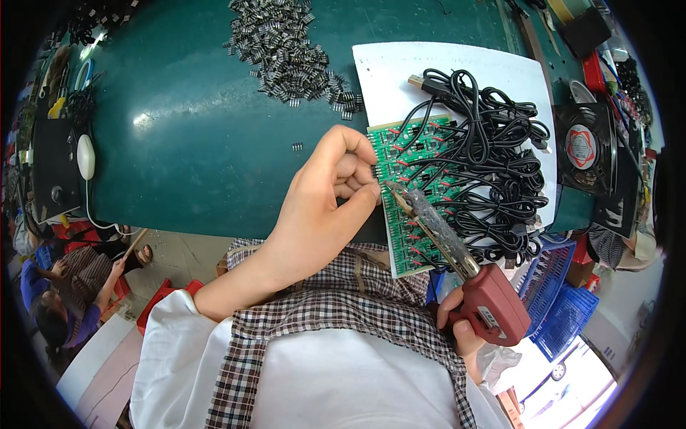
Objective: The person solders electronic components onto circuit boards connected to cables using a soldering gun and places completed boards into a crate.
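A panel of green circuit boards [429,143] lies at the table's front edge, red and black wires joined to it. Bundled black USB cables [493,161] run off its right side. My left hand [311,204] is closed in a pinch at the panel's left edge, thumb and forefinger on a small dark pin connector [374,171] that they partly hide. My right hand [463,334] grips the dark red handle of a soldering iron [493,304]. The iron points up and left, its tip close to the panel's left edge beside my left fingertips; whether it touches cannot be made out.
Many small pin connectors [279,50] are heaped at the far middle, with one loose connector [297,146] nearer. A white sheet [386,68] lies under the cables. A black fan [586,146] stands right, blue crates [561,314] below. At far left sits another person [64,307].
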### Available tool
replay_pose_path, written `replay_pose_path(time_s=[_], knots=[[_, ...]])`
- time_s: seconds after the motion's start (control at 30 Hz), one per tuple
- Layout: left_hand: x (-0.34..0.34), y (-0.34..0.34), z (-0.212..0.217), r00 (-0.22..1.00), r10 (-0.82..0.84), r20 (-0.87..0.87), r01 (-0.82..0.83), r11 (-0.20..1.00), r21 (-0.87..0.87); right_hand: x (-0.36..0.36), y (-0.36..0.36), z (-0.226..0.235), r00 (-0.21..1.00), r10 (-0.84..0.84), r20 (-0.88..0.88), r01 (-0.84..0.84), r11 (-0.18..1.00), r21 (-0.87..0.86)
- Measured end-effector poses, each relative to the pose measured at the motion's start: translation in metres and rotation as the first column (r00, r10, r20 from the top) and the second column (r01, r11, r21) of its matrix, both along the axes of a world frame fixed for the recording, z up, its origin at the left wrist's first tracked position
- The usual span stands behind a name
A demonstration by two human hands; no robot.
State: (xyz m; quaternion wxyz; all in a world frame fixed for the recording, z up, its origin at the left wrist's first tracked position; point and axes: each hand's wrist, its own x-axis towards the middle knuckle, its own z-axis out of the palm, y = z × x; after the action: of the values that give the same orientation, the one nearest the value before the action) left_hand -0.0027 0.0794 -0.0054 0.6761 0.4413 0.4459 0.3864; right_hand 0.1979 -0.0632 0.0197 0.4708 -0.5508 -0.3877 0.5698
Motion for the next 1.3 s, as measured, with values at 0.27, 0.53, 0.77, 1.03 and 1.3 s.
replay_pose_path(time_s=[0.27, 0.53, 0.77, 1.03, 1.3], knots=[[0.0, 0.0, 0.0, 1.0, -0.007, 0.017, 0.007, 1.0, 0.0, 0.001, -0.007, -0.008, 0.995, -0.03, -0.095, 0.029, 0.999, -0.013], [0.002, -0.001, -0.001, 1.0, 0.018, -0.015, -0.018, 1.0, 0.011, 0.0, -0.006, -0.004, 0.993, -0.021, 0.115, 0.031, 0.996, -0.078], [0.001, 0.0, 0.0, 1.0, 0.002, -0.008, -0.002, 1.0, -0.003, 0.006, -0.009, -0.011, 0.999, -0.045, -0.015, 0.045, 0.999, -0.005], [0.002, 0.0, 0.0, 1.0, 0.002, -0.016, -0.002, 1.0, -0.002, 0.006, -0.02, -0.018, 0.997, -0.083, 0.003, 0.083, 0.996, 0.017], [0.001, 0.001, 0.0, 1.0, -0.008, -0.027, 0.008, 1.0, 0.011, 0.008, -0.017, -0.01, 0.97, -0.027, 0.242, 0.034, 0.999, -0.023]])
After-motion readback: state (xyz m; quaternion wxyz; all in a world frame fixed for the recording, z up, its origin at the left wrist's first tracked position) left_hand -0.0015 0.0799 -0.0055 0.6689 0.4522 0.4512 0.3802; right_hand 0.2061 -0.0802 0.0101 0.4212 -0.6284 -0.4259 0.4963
